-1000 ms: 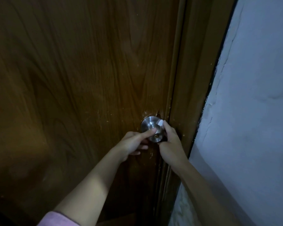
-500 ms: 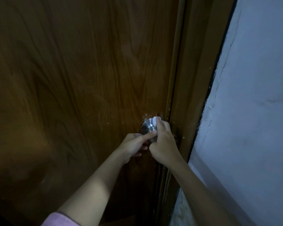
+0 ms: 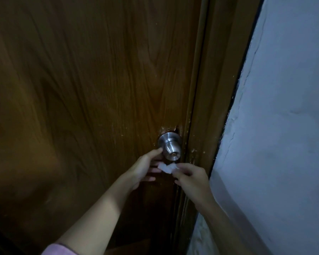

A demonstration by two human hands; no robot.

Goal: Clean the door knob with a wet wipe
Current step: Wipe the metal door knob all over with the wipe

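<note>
A round silver door knob (image 3: 170, 148) with a keyhole in its face sits near the right edge of a dark brown wooden door (image 3: 92, 100). My left hand (image 3: 145, 168) is just below and left of the knob, fingers spread, its forefinger tip touching the knob's left side. My right hand (image 3: 191, 176) is lower right of the knob and pinches a crumpled white wet wipe (image 3: 167, 168), which hangs just under the knob, apart from it. The wipe lies between my two hands.
The brown door frame (image 3: 208, 107) runs down right of the knob. A pale, cracked painted wall (image 3: 284, 126) fills the right side. The scene is dim. A pink sleeve cuff (image 3: 59, 250) shows at the bottom.
My right hand has come down off the knob with the wipe, from covering its top to below it. The knob's face is now uncovered. My left hand stays beside it.
</note>
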